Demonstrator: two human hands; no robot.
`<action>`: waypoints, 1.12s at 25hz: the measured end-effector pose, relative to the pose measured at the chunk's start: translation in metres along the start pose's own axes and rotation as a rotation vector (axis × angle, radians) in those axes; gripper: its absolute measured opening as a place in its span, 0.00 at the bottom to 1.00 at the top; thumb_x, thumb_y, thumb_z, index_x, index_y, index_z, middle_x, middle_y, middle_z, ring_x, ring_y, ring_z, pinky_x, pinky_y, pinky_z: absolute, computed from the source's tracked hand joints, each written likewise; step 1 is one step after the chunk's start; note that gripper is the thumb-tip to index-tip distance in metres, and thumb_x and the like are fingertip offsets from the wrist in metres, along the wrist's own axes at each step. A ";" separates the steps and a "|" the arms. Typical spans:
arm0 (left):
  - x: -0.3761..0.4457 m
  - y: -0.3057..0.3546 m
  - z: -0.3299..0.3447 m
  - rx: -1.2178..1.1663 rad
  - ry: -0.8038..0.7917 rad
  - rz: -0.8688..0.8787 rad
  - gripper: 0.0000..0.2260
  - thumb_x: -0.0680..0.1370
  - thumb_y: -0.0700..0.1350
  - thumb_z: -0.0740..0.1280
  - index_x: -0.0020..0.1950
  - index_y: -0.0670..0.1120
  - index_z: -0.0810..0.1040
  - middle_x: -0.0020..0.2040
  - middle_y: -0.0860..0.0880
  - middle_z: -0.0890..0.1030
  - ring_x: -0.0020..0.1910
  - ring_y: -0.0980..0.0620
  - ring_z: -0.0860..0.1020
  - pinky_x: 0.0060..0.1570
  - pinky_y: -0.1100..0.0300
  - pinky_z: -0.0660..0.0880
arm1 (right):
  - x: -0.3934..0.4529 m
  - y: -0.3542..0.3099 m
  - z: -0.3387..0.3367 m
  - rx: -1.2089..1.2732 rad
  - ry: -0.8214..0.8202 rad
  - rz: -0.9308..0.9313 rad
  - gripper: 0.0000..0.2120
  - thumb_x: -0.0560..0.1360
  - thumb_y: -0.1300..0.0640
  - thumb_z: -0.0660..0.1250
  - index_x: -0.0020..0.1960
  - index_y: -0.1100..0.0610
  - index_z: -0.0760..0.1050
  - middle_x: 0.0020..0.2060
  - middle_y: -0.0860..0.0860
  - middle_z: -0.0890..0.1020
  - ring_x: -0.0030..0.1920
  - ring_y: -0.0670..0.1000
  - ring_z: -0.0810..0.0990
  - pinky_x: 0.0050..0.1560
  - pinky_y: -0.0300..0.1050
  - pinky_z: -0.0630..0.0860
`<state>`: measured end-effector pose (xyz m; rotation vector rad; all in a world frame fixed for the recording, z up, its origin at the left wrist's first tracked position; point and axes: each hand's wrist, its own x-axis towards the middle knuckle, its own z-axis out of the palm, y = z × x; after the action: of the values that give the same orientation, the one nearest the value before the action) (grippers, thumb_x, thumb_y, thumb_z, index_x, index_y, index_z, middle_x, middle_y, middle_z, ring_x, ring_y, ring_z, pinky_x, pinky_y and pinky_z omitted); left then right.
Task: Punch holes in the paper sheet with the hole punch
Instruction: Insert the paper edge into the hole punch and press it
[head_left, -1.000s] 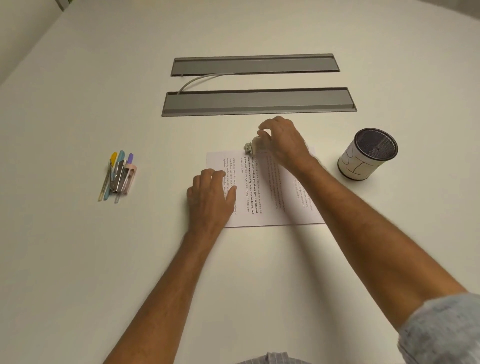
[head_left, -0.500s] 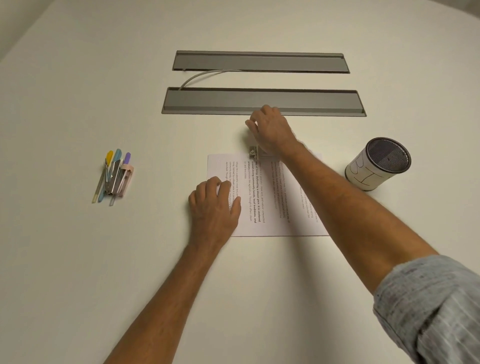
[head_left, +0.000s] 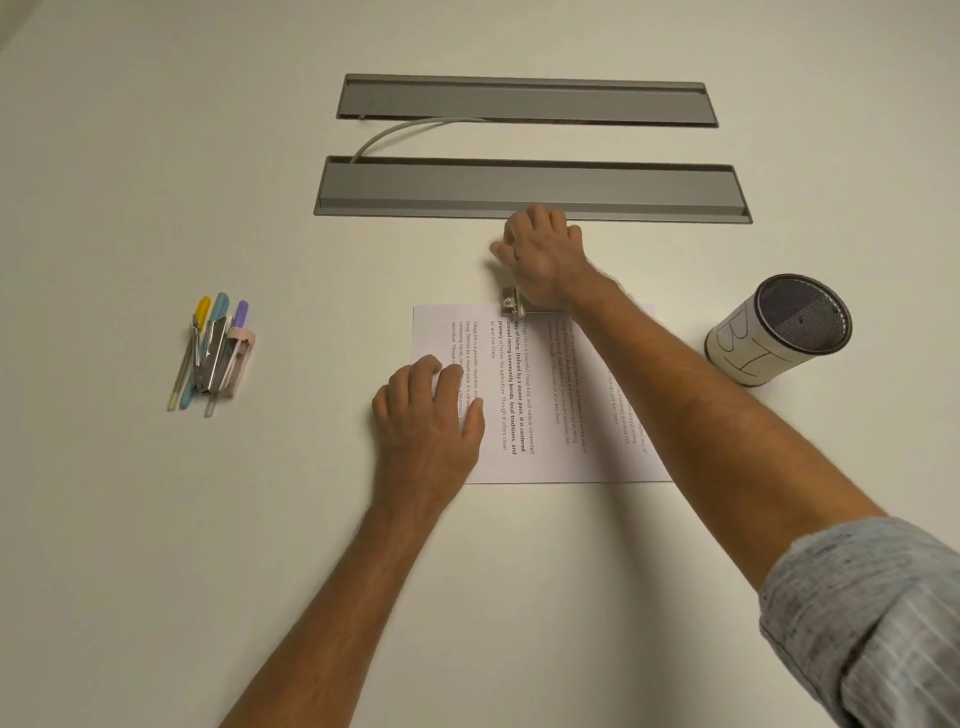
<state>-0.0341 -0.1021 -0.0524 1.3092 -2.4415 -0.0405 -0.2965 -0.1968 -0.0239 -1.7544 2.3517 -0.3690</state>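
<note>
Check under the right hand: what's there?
The right hand presses down on the hole punch, only its near metal end showing, at the far edge of the paper sheet. The rest of the punch, and any holes, are covered by the hand.

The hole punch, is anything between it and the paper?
No. The hole punch already sits on the paper sheet at its far edge, under the right hand. The left hand presses the sheet elsewhere.
</note>
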 end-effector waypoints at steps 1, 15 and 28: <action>0.000 0.000 0.000 0.001 0.000 -0.001 0.16 0.80 0.54 0.62 0.63 0.47 0.77 0.63 0.46 0.76 0.61 0.43 0.73 0.58 0.48 0.69 | 0.001 0.000 0.001 -0.025 -0.002 0.011 0.18 0.84 0.44 0.55 0.60 0.57 0.71 0.62 0.55 0.72 0.63 0.58 0.69 0.64 0.56 0.65; 0.001 0.000 0.002 0.011 -0.002 0.009 0.17 0.81 0.53 0.62 0.64 0.46 0.77 0.64 0.44 0.76 0.61 0.41 0.73 0.60 0.46 0.70 | 0.000 -0.001 0.006 -0.108 0.005 0.020 0.20 0.85 0.42 0.54 0.63 0.59 0.69 0.62 0.57 0.73 0.63 0.59 0.70 0.63 0.57 0.65; -0.001 0.000 0.002 0.015 0.022 0.019 0.16 0.80 0.54 0.62 0.62 0.46 0.77 0.62 0.46 0.76 0.59 0.42 0.74 0.57 0.47 0.70 | -0.020 -0.016 -0.018 0.125 0.083 0.115 0.18 0.84 0.44 0.51 0.44 0.55 0.67 0.41 0.51 0.74 0.42 0.56 0.72 0.51 0.55 0.71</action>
<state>-0.0340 -0.1017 -0.0542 1.2862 -2.4400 -0.0022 -0.2813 -0.1800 -0.0020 -1.5700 2.4151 -0.5679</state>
